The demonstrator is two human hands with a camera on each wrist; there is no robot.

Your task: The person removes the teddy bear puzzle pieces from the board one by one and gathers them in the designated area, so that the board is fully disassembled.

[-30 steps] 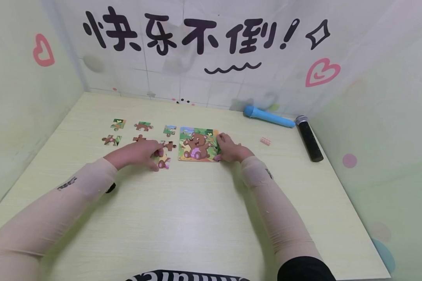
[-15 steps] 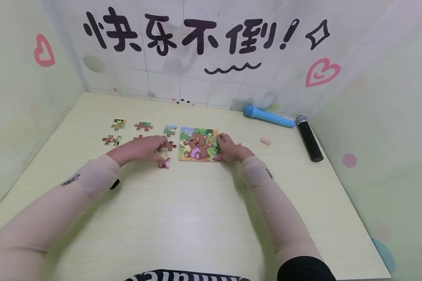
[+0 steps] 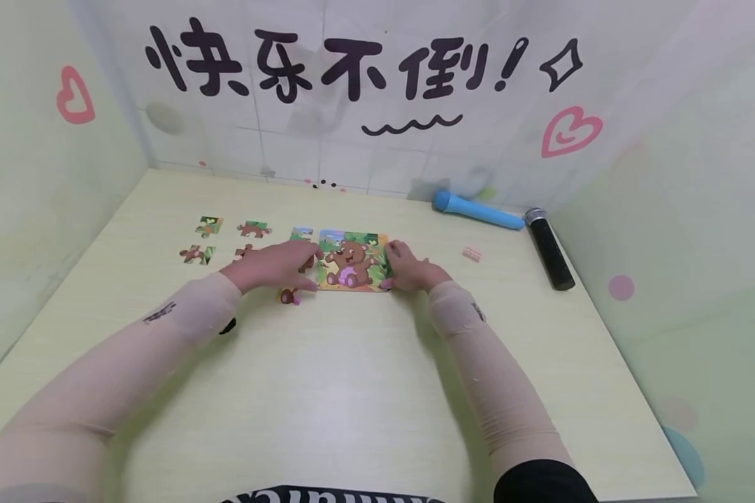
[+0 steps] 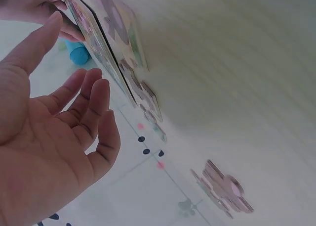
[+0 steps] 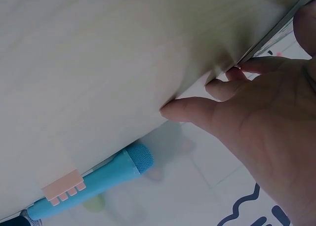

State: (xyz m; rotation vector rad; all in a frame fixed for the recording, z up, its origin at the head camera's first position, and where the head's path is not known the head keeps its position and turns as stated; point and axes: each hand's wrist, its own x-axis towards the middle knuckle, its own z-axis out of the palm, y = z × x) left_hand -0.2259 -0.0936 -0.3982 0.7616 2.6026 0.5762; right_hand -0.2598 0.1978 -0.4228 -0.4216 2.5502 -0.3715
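Note:
A square bear jigsaw puzzle [image 3: 351, 262] lies on the table. My right hand [image 3: 409, 269] holds its right edge, thumb at the near corner and fingers along the side. At its left edge is my left hand [image 3: 277, 265], thumb and fingers spread apart; the left wrist view shows nothing in its palm. Loose puzzle pieces lie under and around the left hand: a blue-green piece [image 3: 301, 232] shows beyond the fingers and a pink-brown piece [image 3: 289, 297] below the thumb. Part of another piece is hidden under the left hand.
Several loose pieces lie to the left, among them a corner piece [image 3: 210, 225] and a brown piece [image 3: 254, 229]. A small pink block [image 3: 472, 254], a blue microphone [image 3: 478, 211] and a black microphone [image 3: 550, 250] lie to the right. A wall hanging [image 3: 352, 154] stands behind the table.
My left hand has moved right, from over the loose pieces to the left edge of the puzzle. My right hand has stayed at the right edge. The view has shifted slightly.

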